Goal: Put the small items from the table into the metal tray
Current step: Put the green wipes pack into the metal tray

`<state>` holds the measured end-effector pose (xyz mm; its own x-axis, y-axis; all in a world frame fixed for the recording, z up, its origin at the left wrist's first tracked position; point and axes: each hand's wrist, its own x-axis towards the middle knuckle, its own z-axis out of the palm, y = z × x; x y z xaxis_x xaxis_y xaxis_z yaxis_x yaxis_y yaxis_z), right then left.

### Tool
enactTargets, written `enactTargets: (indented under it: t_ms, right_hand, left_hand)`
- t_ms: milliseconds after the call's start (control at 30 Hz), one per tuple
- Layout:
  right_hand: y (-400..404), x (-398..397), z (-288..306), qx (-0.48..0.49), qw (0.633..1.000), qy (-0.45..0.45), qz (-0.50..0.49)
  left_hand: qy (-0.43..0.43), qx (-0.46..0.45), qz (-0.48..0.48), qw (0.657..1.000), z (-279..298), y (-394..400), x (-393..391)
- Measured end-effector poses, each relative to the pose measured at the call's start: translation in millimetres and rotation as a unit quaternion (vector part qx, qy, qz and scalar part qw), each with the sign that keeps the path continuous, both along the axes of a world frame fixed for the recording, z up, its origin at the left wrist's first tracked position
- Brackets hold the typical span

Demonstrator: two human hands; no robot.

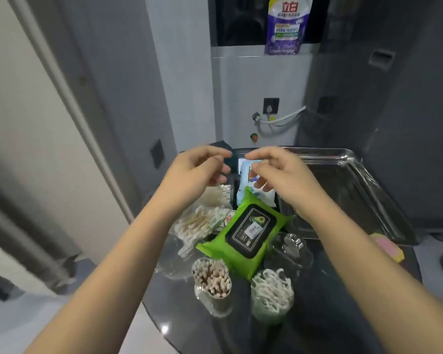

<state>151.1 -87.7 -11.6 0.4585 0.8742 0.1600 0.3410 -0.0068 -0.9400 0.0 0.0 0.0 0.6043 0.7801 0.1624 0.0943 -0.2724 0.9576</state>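
Both my hands hover above the far part of the dark round table (317, 315). My left hand (197, 169) and my right hand (279, 172) hang with loosely curled fingers and hold nothing. Beneath them lies a white-and-blue packet (248, 190), partly hidden. A green wet-wipe pack (246, 233) lies nearer me. To its left sit bags of cotton swabs (197, 223). At the front stand a clear cup of swabs (211, 279) and a cup of white floss picks (271, 290). The metal tray (348, 180) lies at the far right.
A clear plastic lid (289, 249) and a glass dish (172, 261) lie on the table. A pink-and-yellow item (386, 246) sits at the right edge. A purple detergent pouch (287, 24) hangs on the wall beyond; a door frame stands at left.
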Motion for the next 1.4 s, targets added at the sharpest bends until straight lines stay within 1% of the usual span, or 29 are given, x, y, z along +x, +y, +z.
enactTargets:
  t_ms: [33,100,200,233,367,500,700,800,933,1000,1100,1167,1267,1400]
  right_hand:
    - [-6,-3,-3,-0.005,1.0,-0.013,-0.001]
    - [-17,-4,-10,-0.032,0.999,-0.035,-0.006]
    - [-22,4,-21,-0.106,0.992,-0.064,-0.019]
    - [-21,8,-24,-0.131,0.988,-0.081,-0.023]
    - [-11,23,-31,-0.211,0.968,-0.134,0.007]
    - [2,31,-44,-0.28,0.942,-0.175,0.064]
    - [18,36,-44,-0.366,0.896,-0.21,0.136]
    - [24,41,-47,-0.38,0.893,-0.172,0.168]
    - [30,44,-53,-0.388,0.899,-0.064,0.193]
    - [32,48,-60,-0.374,0.909,-0.015,0.185]
    - [33,50,-69,-0.335,0.926,0.033,0.174]
    - [32,50,-71,-0.315,0.93,0.07,0.174]
    - [28,52,-68,-0.295,0.935,0.098,0.171]
    - [21,56,-61,-0.265,0.947,0.116,0.143]
  left_hand:
    - [0.014,0.007,-0.003,1.0,-2,-6,-3]
    - [0.072,0.017,-0.017,0.997,-8,-17,-10]
    - [0.177,0.026,-0.039,0.983,-26,-23,-11]
    - [0.201,0.028,-0.04,0.978,-32,-22,-10]
    - [0.228,0.031,-0.041,0.972,-47,-17,2]
    - [0.258,-0.022,-0.062,0.964,-59,-11,13]
    - [0.289,-0.054,-0.075,0.953,-65,2,22]
    - [0.289,-0.074,-0.091,0.95,-68,6,25]
    - [0.274,-0.1,-0.112,0.95,-76,15,27]
    - [0.258,-0.126,-0.121,0.95,-81,19,27]
    - [0.235,-0.162,-0.133,0.949,-84,22,24]
    - [0.216,-0.187,-0.146,0.947,-85,24,21]
    - [0.186,-0.22,-0.167,0.943,-84,24,17]
    - [0.172,-0.226,-0.18,0.942,-81,21,16]
